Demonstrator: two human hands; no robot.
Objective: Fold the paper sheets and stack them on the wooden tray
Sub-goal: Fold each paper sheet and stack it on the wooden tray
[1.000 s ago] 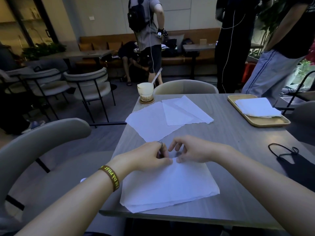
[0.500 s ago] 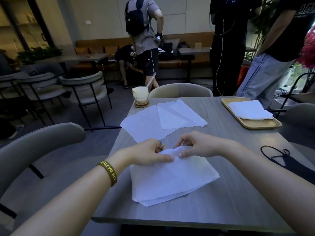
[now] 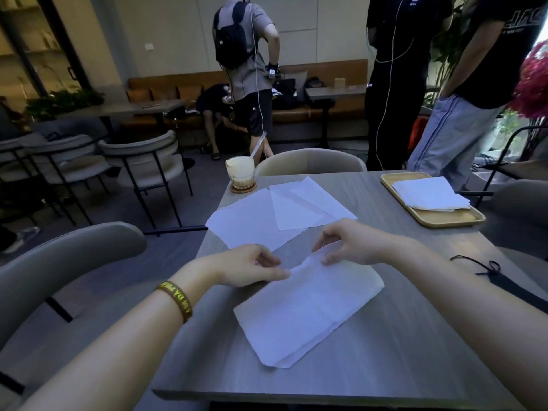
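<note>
1. A folded white paper sheet (image 3: 308, 307) lies on the grey wood-grain table (image 3: 400, 336) just in front of the person, turned at a slant, its near corner pointing toward 7 o'clock and its far edge toward 1 o'clock.
2. The left hand (image 3: 249, 265), with a dark wristband lettered in yellow (image 3: 175, 301) on the wrist, has its fingers curled in, thumb and fingertips pinched on the sheet's far-left edge.
3. The right hand (image 3: 353, 244) has its fingers bent and nearly closed, pinching the raised far edge of the same sheet, which lifts off the table under it.
4. At 12 o'clock from the hands lie flat white unfolded paper sheets (image 3: 281, 215), overlapping one another, the left one largest.
5. Beyond those, at 11 o'clock, a glass of pale creamy drink with a straw (image 3: 240, 172) stands on a round brown coaster (image 3: 243, 188) near the table's far-left corner.
6. At 2 o'clock a rectangular light wooden tray (image 3: 444, 219) sits near the table's right edge, bearing a stack of folded white paper (image 3: 430, 194).
7. At 3 o'clock a black face mask with ear loops (image 3: 510, 283) lies by the right forearm.
8. A beige curved-back chair (image 3: 311, 161) stands at the far side of the table; standing people fill the background.
</note>
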